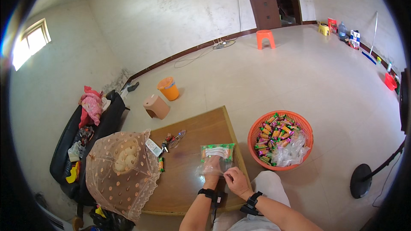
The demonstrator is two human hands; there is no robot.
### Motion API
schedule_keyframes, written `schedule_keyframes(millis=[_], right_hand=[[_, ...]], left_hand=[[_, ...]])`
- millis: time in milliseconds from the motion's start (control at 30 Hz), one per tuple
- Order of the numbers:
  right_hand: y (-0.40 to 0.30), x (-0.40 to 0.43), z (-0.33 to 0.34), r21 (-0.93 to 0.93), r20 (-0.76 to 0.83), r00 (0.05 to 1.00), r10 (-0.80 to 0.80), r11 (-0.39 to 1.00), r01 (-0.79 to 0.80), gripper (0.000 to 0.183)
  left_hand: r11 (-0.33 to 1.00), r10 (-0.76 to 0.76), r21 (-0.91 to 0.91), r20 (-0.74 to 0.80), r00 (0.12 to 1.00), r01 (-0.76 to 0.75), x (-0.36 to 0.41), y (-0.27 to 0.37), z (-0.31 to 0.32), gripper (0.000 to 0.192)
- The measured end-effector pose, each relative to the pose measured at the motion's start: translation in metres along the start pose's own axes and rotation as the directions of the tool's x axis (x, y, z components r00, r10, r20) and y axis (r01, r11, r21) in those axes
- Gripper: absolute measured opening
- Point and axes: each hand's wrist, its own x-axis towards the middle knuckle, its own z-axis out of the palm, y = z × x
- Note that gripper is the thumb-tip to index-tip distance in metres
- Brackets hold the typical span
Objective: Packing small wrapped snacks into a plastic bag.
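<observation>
On the wooden table (179, 183) lies a clear plastic bag (217, 151) with a white printed panel and green and orange wrapped snacks inside. My left hand (212, 169) reaches into the bag's near end, its fingers partly behind the film, so whether they hold a snack cannot be told. My right hand (236, 179) pinches the edge of the bag's mouth at its right side. Right of the table, an orange plastic basket (253, 134) holds many small wrapped snacks (276, 133) and crumpled clear plastic bags (290, 150).
A mesh food cover (109, 179) spans the table's left part. Near it lie a white remote control (153, 147), keys (165, 147), glasses (178, 138) and a single wrapped snack (161, 164). Beyond the table stand a beige stool (157, 106) and an orange bin (169, 89); a fan base (360, 181) is at right.
</observation>
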Motion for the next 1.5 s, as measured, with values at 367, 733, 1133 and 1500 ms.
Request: schedule_keyframes(millis=[367,733,1133,1500], right_hand=[[0.004,-0.001,0.002,0.02,0.014,0.999,0.043,0.999,-0.044,0.011],[-0.009,0.001,-0.004,0.05,0.05,0.993,0.11,0.992,-0.113,0.009],[-0.004,0.002,0.0,-0.055,0.075,0.994,0.074,0.996,-0.07,0.01],[-0.006,0.002,-0.006,-0.022,0.037,0.997,0.063,0.998,-0.063,0.009]], left_hand=[[0.989,0.103,0.099,0.1,0.99,-0.113,0.0,0.007,-0.008,0.036],[0.981,-0.058,-0.167,0.215,0.975,0.095,-0.101,-0.034,-0.098,0.029],[0.775,-0.563,0.276,-0.107,0.819,0.569,-0.068,-0.206,-0.11,0.025],[0.273,-0.78,-0.67,0.266,0.566,0.691,-0.106,-0.096,-0.135,0.008]])
